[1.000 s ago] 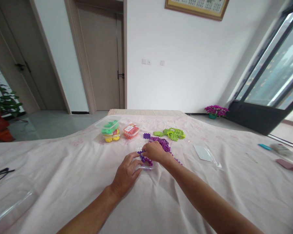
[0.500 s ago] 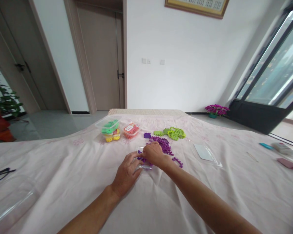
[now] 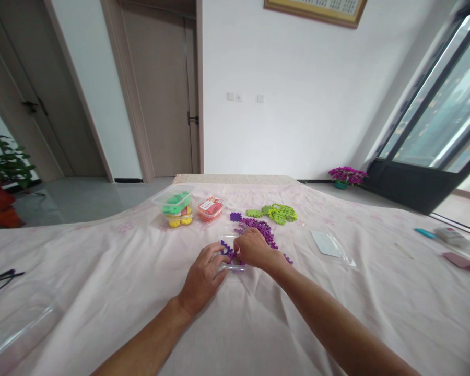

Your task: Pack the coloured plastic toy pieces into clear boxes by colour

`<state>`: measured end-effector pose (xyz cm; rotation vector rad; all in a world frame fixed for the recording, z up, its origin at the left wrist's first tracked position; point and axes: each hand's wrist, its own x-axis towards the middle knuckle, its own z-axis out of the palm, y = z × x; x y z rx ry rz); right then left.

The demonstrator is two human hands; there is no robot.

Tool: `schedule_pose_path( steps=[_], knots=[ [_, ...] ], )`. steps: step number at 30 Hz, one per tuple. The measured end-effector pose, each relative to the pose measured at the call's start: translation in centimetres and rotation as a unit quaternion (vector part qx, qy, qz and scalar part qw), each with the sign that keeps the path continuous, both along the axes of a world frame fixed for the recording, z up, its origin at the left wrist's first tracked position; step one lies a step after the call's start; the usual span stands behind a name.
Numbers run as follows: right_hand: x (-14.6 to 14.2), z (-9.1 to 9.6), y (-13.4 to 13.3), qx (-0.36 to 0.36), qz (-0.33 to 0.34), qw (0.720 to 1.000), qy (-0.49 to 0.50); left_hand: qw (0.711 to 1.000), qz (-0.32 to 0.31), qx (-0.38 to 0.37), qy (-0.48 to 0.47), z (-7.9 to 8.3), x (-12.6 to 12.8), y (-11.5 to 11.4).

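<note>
A small clear plastic box (image 3: 235, 268) stands on the cloth in front of me with purple interlocking toy pieces (image 3: 226, 249) in it. My left hand (image 3: 206, 266) holds the box at its left side, fingers curled over the rim and thumb near the front corner. Over the right part of the box, my right hand (image 3: 253, 247) points down with its fingers pinched at a purple piece inside; the fingertips are partly hidden. Just behind the right hand lies a pile of purple pieces (image 3: 261, 228). Another purple piece (image 3: 288, 259) shows beside my right wrist.
Lime-green pieces (image 3: 281, 213) and a dark purple square (image 3: 235, 216) lie farther back. A red-filled box (image 3: 210, 209) and stacked boxes of green and yellow pieces (image 3: 179, 215) stand back left. A clear lid with a white card (image 3: 326, 244) lies right; a large clear tub (image 3: 19, 326) sits left.
My right hand has shifted slightly right inside the box, uncovering more purple pieces and hiding part of the loose piece by my wrist. The left hand has stayed in place.
</note>
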<state>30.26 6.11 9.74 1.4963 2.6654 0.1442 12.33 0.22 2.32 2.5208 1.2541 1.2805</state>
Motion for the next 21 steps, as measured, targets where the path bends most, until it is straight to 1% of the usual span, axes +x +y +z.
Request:
schedule_pose_path(
  steps=[3, 8, 15, 18, 21],
  knots=[
    [0.0, -0.1, 0.1, 0.009, 0.005, 1.000, 0.005, 1.000, 0.003, 0.004, 0.000, 0.0, 0.0, -0.1],
    [0.2, 0.4, -0.2, 0.031, 0.010, 0.999, 0.020, 1.000, 0.001, 0.002, 0.000, -0.1, 0.0, 0.0],
    [-0.6, 1.1, -0.7, 0.006, 0.013, 0.998, -0.061, 1.000, -0.002, 0.010, -0.002, -0.2, 0.0, 0.0],
    [-0.8, 1.6, -0.7, -0.004, 0.021, 0.997, -0.068, 1.000, -0.001, 0.018, -0.007, -0.2, 0.1, 0.0],
    [-0.7, 1.6, -0.5, -0.012, 0.029, 0.997, -0.067, 1.000, -0.001, 0.020, -0.006, -0.2, 0.1, 0.1]
  ],
)
